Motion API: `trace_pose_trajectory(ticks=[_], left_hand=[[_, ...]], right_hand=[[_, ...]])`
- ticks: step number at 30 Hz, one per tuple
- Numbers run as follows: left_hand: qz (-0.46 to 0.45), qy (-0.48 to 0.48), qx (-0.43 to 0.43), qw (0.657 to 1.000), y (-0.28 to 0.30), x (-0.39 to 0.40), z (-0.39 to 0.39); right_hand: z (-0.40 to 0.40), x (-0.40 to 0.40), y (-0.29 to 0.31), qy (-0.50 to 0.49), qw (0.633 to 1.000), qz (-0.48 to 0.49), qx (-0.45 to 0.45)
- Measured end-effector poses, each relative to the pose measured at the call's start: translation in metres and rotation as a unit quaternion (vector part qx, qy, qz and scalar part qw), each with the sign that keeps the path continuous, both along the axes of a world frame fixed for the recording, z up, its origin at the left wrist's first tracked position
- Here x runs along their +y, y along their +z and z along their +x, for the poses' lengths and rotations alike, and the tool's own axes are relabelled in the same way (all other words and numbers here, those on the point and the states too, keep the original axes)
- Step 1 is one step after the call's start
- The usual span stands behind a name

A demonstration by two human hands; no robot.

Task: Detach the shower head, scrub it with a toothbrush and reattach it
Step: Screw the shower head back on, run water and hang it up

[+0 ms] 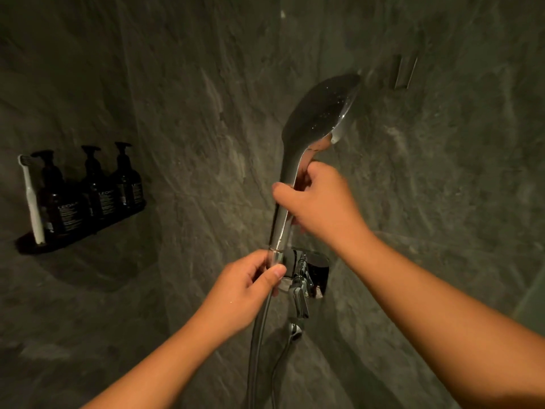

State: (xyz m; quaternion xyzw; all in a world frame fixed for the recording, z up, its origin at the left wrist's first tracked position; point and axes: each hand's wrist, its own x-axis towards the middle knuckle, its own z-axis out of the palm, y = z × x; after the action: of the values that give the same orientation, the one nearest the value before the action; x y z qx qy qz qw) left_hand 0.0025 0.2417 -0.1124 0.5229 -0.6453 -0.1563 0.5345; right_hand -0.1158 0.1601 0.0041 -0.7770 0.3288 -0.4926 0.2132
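Note:
A chrome shower head (320, 110) stands upright in front of the stone wall, its wet face turned left. My right hand (320, 205) grips its handle at mid-length. Just below, my left hand (249, 287) pinches the hose connector (275, 256) at the bottom of the handle between thumb and fingers. The grey hose (256, 340) hangs down from there. A white toothbrush (29, 199) leans upright at the left end of the wall shelf, far left, bristles up.
Three dark pump bottles (94, 187) stand on a black wall shelf (32, 246) at left. A chrome mixer valve with lever (305, 278) sits on the wall right behind my left hand. A wall bracket (405, 72) is at upper right.

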Motion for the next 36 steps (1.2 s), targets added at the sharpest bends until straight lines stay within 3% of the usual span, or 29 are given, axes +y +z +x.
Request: trace_pose_trajectory(ticks=[4, 8, 11, 18, 25, 31, 36], left_hand=[[0.006, -0.026, 0.02, 0.999, 0.004, 0.001, 0.005], [-0.001, -0.048, 0.027, 0.998, 0.007, 0.003, 0.009], [-0.001, -0.057, 0.033, 0.998, 0.007, 0.003, 0.01], [0.002, -0.044, 0.027, 0.999, 0.003, 0.004, 0.012], [0.007, -0.043, 0.042, 0.998, 0.005, 0.004, 0.016], [0.011, -0.023, 0.02, 0.999, 0.002, 0.001, 0.015], [0.019, -0.022, 0.021, 0.999, -0.004, 0.002, 0.017]], right_hand=[[-0.013, -0.002, 0.003, 0.137, 0.989, 0.042, 0.03], [-0.022, -0.002, 0.011, 0.34, 0.921, 0.19, -0.03], [-0.023, -0.001, 0.013, 0.401, 0.886, 0.228, -0.045], [-0.011, 0.001, 0.006, 0.317, 0.926, 0.196, -0.063], [-0.021, -0.007, 0.013, 0.425, 0.874, 0.235, -0.016], [-0.007, -0.002, 0.002, 0.277, 0.947, 0.155, -0.048], [-0.006, 0.002, 0.002, 0.247, 0.961, 0.125, 0.004]])
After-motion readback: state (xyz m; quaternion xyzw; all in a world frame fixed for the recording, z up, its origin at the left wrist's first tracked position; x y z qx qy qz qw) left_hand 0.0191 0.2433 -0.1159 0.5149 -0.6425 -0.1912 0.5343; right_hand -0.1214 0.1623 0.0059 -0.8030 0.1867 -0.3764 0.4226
